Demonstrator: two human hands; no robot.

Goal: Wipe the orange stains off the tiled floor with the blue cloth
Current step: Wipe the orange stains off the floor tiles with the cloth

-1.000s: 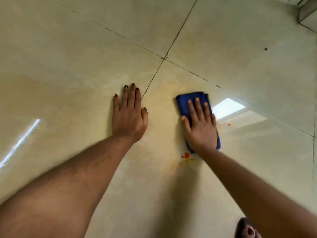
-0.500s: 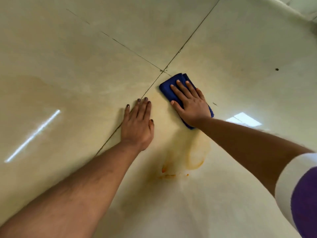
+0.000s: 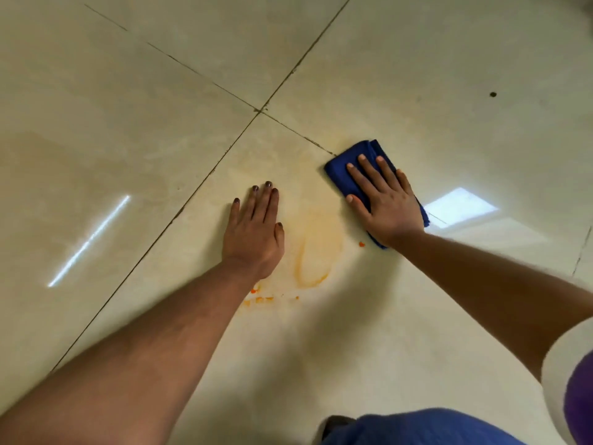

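On the tiled floor [image 3: 417, 75], right hand [image 3: 386, 203] presses flat on the blue cloth [image 3: 345, 175]; left hand [image 3: 255, 232] rests spread.

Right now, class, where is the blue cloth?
In the head view, the blue cloth lies flat on the floor under the right hand, right of the orange stain, just below a tile joint.

Cream tiled floor [image 3: 417, 75], glossy and smooth, mirroring light; dark gritty grout lines [image 3: 224, 152]; blue cloth [image 3: 345, 173], soft matt fabric.
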